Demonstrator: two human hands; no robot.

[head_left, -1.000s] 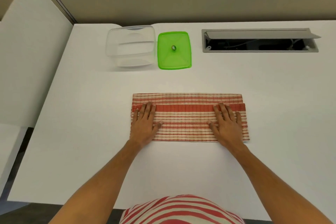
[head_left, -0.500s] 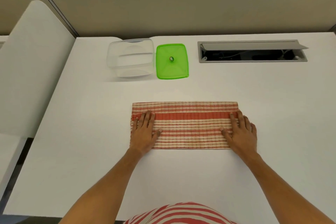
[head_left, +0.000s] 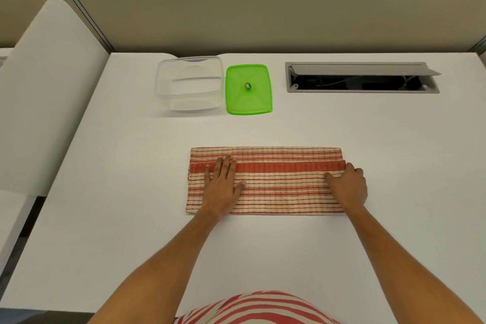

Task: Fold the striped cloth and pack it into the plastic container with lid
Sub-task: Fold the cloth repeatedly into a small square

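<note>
The red-and-cream striped cloth (head_left: 278, 181) lies folded into a long strip on the white table (head_left: 263, 244). My left hand (head_left: 223, 184) rests flat on its left part, fingers spread. At the strip's right end my right hand (head_left: 348, 187) has its fingers curled around the cloth's edge, thumb on top. The clear plastic container (head_left: 190, 83) stands open at the back left. Its green lid (head_left: 248, 89) lies flat right beside it on the right.
A grey cable hatch (head_left: 363, 77) with its flap up is set into the table at the back right. A beige partition (head_left: 263, 8) runs behind the table. White panels (head_left: 44, 102) stand along the left edge.
My right hand slid from the cloth's middle-right to its right end and curled its fingers around the edge. The left hand stayed flat in place.
</note>
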